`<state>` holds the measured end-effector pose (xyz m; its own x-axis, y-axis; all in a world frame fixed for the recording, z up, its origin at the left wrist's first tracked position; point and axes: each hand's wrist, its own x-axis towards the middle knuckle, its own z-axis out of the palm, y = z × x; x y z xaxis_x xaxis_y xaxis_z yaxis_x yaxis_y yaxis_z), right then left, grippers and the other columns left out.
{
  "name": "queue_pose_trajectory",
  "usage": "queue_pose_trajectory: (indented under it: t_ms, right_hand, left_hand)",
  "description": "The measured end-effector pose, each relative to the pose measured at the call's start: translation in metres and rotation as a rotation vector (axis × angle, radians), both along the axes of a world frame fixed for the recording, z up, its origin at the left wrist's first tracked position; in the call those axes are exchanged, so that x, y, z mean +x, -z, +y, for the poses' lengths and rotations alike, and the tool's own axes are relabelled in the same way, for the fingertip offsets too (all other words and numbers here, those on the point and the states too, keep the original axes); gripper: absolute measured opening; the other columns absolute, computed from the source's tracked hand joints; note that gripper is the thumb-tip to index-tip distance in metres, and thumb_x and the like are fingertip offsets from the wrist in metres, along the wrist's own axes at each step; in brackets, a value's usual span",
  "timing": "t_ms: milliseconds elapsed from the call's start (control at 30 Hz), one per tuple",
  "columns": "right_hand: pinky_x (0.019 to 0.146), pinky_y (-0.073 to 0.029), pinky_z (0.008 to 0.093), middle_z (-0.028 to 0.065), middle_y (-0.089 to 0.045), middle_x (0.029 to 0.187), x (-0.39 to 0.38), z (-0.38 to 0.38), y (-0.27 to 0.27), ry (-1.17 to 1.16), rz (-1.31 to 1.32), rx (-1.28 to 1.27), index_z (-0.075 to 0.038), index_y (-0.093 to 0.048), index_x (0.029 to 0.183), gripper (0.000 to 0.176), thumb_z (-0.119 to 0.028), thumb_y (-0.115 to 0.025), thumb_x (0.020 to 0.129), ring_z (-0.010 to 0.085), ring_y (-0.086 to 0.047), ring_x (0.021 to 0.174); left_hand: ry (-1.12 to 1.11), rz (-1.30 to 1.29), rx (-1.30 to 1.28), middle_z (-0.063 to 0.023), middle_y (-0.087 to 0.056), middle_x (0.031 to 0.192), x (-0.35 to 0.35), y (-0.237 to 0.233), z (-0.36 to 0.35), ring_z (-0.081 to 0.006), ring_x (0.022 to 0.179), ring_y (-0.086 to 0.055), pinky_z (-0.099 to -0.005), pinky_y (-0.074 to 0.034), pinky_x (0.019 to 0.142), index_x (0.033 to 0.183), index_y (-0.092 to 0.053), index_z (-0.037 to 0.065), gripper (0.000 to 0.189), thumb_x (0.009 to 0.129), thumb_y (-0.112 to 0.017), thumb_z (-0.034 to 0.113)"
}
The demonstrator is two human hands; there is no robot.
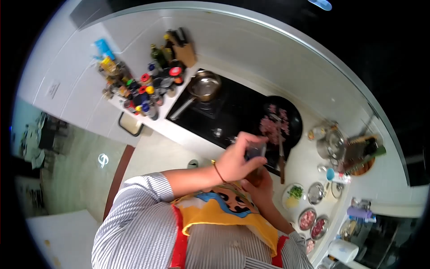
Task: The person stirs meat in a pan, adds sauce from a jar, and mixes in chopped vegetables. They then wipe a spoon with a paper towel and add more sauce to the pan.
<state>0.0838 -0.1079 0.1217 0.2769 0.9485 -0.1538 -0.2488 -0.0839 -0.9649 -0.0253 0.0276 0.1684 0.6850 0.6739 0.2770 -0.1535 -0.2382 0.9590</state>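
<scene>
My left hand [235, 158] is closed round a small translucent container or lid [255, 150] in front of the hob. Just below it, my right hand [261, 187] is wrapped round a dark brown jar or bottle [255, 176], partly hidden by my left hand. Beyond them, a black wok [294, 122] holds pieces of pinkish meat [270, 129]. A spatula with a wooden handle [281, 167] rests in the wok, its handle over the near rim.
A steel saucepan [205, 85] sits on the black hob [237, 104]. Sauce bottles [152, 85] and a knife block [186, 54] stand at the left. On the right are a plate of chopped greens [294, 193], bowls of meat [307, 219] and a glass-lidded pot [330, 145].
</scene>
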Motion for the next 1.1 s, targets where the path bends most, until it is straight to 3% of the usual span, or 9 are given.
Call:
queue_pose_trajectory:
  t_ms: [133,267,333,500,600,667,833,933,1100]
  right_hand:
    - [0.084,-0.056,0.0287,0.009,-0.069,0.108,-0.05,0.026,0.015,-0.037,-0.06,-0.119,-0.002,-0.052,0.122,0.052,-0.01,-0.084,0.081,0.0148,-0.069,0.097]
    - [0.087,-0.055,0.0337,0.0155,-0.067,0.113,-0.109,0.084,-0.022,-0.231,-0.428,-0.146,0.001,-0.048,0.129,0.063,-0.016,-0.084,0.08,0.0241,-0.068,0.102]
    - [0.104,-0.045,0.0431,0.0167,-0.059,0.127,-0.106,0.109,-0.028,-0.122,-1.058,0.106,0.001,-0.047,0.139,0.064,-0.012,-0.076,0.083,0.0307,-0.056,0.125]
    - [0.111,-0.037,0.0521,0.0263,-0.05,0.141,0.04,0.066,0.019,0.337,-1.444,-0.518,-0.001,-0.05,0.142,0.075,-0.031,-0.081,0.08,0.0458,-0.046,0.131]
    - [0.109,-0.041,0.0548,0.0306,-0.051,0.141,0.081,0.034,0.058,0.229,-1.491,-0.934,-0.003,-0.045,0.148,0.09,-0.046,-0.08,0.077,0.0493,-0.049,0.129]
    - [0.108,-0.043,0.0546,0.0309,-0.054,0.14,0.078,0.04,0.064,0.089,-1.396,-1.177,-0.004,-0.041,0.151,0.098,-0.045,-0.083,0.072,0.0496,-0.053,0.128]
    - [0.091,-0.053,0.0511,0.0305,-0.069,0.109,0.106,0.026,0.119,0.187,-1.301,-1.041,-0.003,-0.05,0.131,0.065,-0.026,-0.078,0.077,0.0483,-0.066,0.106]
    - [0.087,-0.053,0.0525,0.029,-0.07,0.106,0.105,0.025,0.119,0.267,-1.343,-0.969,-0.005,-0.055,0.126,0.044,-0.022,-0.065,0.086,0.049,-0.066,0.102]
    - [0.083,-0.054,0.053,0.026,-0.072,0.101,0.108,0.033,0.067,0.235,-1.518,-0.896,-0.007,-0.063,0.119,0.035,-0.029,-0.063,0.092,0.0473,-0.068,0.096]
  left_hand:
    - [-0.005,0.036,0.024,-0.0173,-0.065,0.121,-0.072,0.024,0.022,-0.0297,0.111,-0.068,-0.0357,-0.053,0.093,0.147,-0.033,0.008,0.079,0.086,-0.083,0.019]
    - [0.056,0.095,-0.032,-0.0172,-0.052,0.139,-0.169,0.023,0.07,-0.0287,0.124,-0.061,-0.0413,-0.054,0.102,0.149,-0.028,0.006,0.092,0.079,-0.088,0.01]
    - [-0.094,-0.053,0.101,-0.0159,-0.044,0.142,-0.228,0.045,0.097,-0.0288,0.119,-0.064,-0.0418,-0.059,0.092,0.152,-0.022,0.012,0.101,0.078,-0.09,0.012]
    - [-0.768,-0.1,0.118,-0.0134,-0.062,0.122,-0.406,0.052,0.213,-0.0227,0.112,-0.065,-0.0396,-0.054,0.097,0.149,-0.024,0.01,0.096,0.08,-0.09,0.017]
    - [-1.008,0.028,0.139,-0.0163,-0.062,0.123,-0.501,0.085,0.292,-0.0211,0.104,-0.065,-0.0367,-0.057,0.089,0.149,-0.024,0.01,0.085,0.086,-0.081,0.001]
    - [-1.097,0.049,0.287,-0.0139,-0.067,0.108,-0.543,0.109,0.347,-0.0189,0.092,-0.069,-0.0334,-0.059,0.082,0.146,-0.026,0.003,0.086,0.084,-0.085,0.011]
    - [-1.406,0.644,0.133,-0.0241,-0.068,0.105,-0.584,0.161,0.426,-0.0373,0.09,-0.071,-0.0438,-0.055,0.081,0.142,-0.031,0.011,0.091,0.076,-0.09,0.035]
    - [-1.483,0.576,-0.024,-0.0257,-0.068,0.107,-0.568,0.217,0.461,-0.0454,0.095,-0.069,-0.0478,-0.053,0.086,0.14,-0.032,0.014,0.093,0.072,-0.09,0.04]
    - [-1.35,0.539,0.051,-0.0201,-0.066,0.11,-0.571,0.281,0.478,-0.0359,0.103,-0.066,-0.0437,-0.051,0.093,0.123,-0.052,0.005,0.074,0.071,-0.092,0.038]
